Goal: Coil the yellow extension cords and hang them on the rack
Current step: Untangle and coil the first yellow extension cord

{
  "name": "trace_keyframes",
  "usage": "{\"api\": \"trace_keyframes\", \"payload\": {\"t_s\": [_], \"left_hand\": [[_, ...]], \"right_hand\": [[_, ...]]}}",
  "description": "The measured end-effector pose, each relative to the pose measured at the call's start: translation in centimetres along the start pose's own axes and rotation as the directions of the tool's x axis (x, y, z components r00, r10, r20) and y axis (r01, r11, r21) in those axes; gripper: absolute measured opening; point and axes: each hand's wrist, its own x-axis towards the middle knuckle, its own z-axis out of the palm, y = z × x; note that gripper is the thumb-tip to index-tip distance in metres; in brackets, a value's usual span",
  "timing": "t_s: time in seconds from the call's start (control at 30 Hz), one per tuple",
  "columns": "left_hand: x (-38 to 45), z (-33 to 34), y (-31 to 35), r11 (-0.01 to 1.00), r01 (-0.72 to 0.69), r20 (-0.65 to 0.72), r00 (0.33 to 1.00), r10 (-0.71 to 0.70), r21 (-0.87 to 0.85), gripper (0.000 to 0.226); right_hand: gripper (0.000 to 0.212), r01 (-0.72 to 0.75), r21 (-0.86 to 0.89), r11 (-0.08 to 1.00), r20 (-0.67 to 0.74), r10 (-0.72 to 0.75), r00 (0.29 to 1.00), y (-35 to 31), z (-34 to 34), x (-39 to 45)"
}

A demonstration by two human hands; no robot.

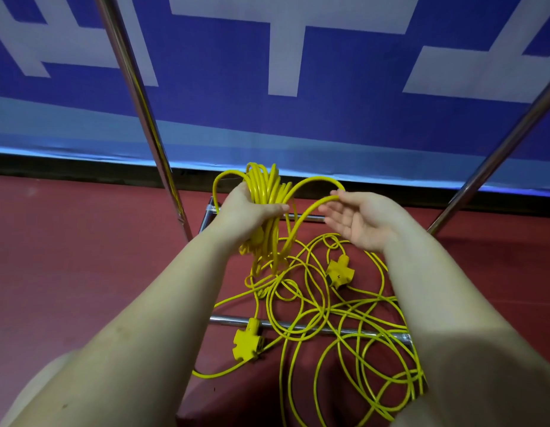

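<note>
Down through the head camera, my left hand (249, 211) is wrapped around a thick coil of yellow extension cord (266, 192), fingers curled over a bundle of smooth, round, glossy loops that arch up above my knuckles and hang down below my palm. My right hand (358, 218) is palm-up with the fingers relaxed and spread; one loose strand (310, 208) of the same cord lies across the fingertips without being pinched, curving up and over toward the coil.

Below both hands, the uncoiled cord (329, 312) sprawls on the dark red floor (82, 257) in overlapping, springy loops. Two chunky yellow three-way outlet heads lie in that tangle: one outlet head (340, 272) sits under my right wrist, and the other outlet head (247, 342) lies nearer to me, touching the front base bar (298, 326) of the rack.

That rack is polished metal tube. Its left upright (138, 97) and right upright (498, 152) rise slanting on either side of my hands, and a rear base bar (310, 217) runs behind the coil. Loose loops drape over the front bar.

Beyond the rack hangs a blue banner (221, 87) with broad pale block shapes, matte and slightly creased along its lower edge.
</note>
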Motion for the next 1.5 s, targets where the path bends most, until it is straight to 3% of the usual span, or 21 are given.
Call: {"api": "trace_keyframes", "payload": {"t_s": [0.23, 0.4, 0.5, 0.57, 0.6, 0.63, 0.67, 0.7, 0.73, 0.77, 0.83, 0.9, 1.0, 1.07, 1.13, 1.3, 1.5], "left_hand": [[-1.0, 1.0, 1.0, 0.984, 0.016, 0.196, 0.980, 0.020, -0.179, 0.031], [-1.6, 1.8, 1.5, 0.974, 0.001, 0.205, 0.978, 0.046, -0.226, 0.026], [-1.8, 1.9, 1.8, 0.972, -0.023, 0.151, 0.987, 0.060, -0.235, 0.020], [-1.8, 1.9, 2.0, 0.959, -0.017, 0.090, 0.995, 0.045, -0.282, 0.018], [-1.7, 1.9, 2.0, 0.952, -0.014, 0.062, 0.997, 0.035, -0.305, 0.016], [-1.7, 1.9, 2.1, 0.946, -0.008, 0.040, 0.999, 0.022, -0.323, 0.015], [-1.6, 1.8, 2.1, 0.941, 0.003, 0.023, 1.000, 0.005, -0.339, 0.013], [-1.5, 1.7, 2.1, 0.935, 0.013, 0.009, 1.000, -0.011, -0.355, 0.011], [-1.4, 1.6, 2.0, 0.930, 0.022, -0.007, 1.000, -0.026, -0.366, 0.010], [-1.3, 1.5, 2.0, 0.928, 0.026, -0.025, 0.999, -0.038, -0.372, 0.011], [-1.0, 1.2, 1.9, 0.922, 0.033, -0.056, 0.997, -0.059, -0.386, 0.013], [-0.8, 1.0, 1.9, 0.915, 0.035, -0.085, 0.994, -0.076, -0.402, 0.014], [-0.6, 0.9, 2.0, 0.903, 0.021, -0.140, 0.986, -0.090, -0.430, 0.018], [-0.6, 0.8, 1.9, 0.899, 0.018, -0.147, 0.985, -0.091, -0.437, 0.014], [-0.7, 0.8, 1.8, 0.908, 0.020, -0.123, 0.989, -0.079, -0.418, 0.009], [-1.2, 1.4, 1.9, 0.922, 0.013, -0.075, 0.996, -0.045, -0.386, 0.009], [-1.0, 1.7, 1.7, 0.954, -0.016, -0.137, 0.990, -0.026, -0.298, 0.018]], "right_hand": [[0.016, -0.026, 0.366, 0.930, -0.029, 0.040, 0.999, 0.0, 0.2, 0.0], [0.019, -0.045, 0.483, 0.875, 0.006, 0.048, 0.999, 0.5, 0.9, -0.2], [0.022, 0.033, 0.491, 0.871, 0.017, -0.048, 0.999, 0.3, 1.3, -0.3], [0.030, 0.116, 0.377, 0.919, 0.058, -0.149, 0.987, 0.2, 1.3, -0.1], [0.031, 0.162, 0.222, 0.962, 0.077, -0.182, 0.980, 0.4, 1.4, 0.0], [0.030, 0.218, -0.040, 0.975, 0.088, -0.213, 0.973, 0.8, 1.4, 0.1], [0.026, 0.276, -0.368, 0.888, 0.106, -0.256, 0.961, 1.4, 1.4, 0.1], [0.024, 0.317, -0.637, 0.703, 0.141, -0.298, 0.944, 1.9, 1.4, 0.0], [0.026, 0.353, -0.778, 0.520, 0.213, -0.309, 0.927, 2.5, 1.4, 0.1], [0.027, 0.380, -0.825, 0.419, 0.281, -0.280, 0.918, 2.9, 1.4, 0.1], [0.017, 0.398, -0.817, 0.418, 0.338, -0.213, 0.917, 3.3, 1.5, 0.0], [0.003, 0.420, -0.803, 0.422, 0.345, -0.244, 0.906, 3.3, 1.6, 0.1], [0.018, 0.486, -0.804, 0.344, 0.346, -0.394, 0.852, 3.3, 2.0, 0.1], [0.016, 0.537, -0.728, 0.426, 0.352, -0.441, 0.826, 3.3, 2.3, -0.1], [0.008, 0.545, -0.641, 0.541, 0.347, -0.429, 0.834, 3.3, 2.4, -0.1], [0.004, 0.468, -0.579, 0.667, 0.299, -0.361, 0.883, 3.7, 2.5, 0.4], [0.026, 0.426, -0.690, 0.585, 0.345, -0.250, 0.904, 3.4, 2.3, -0.1]]}}
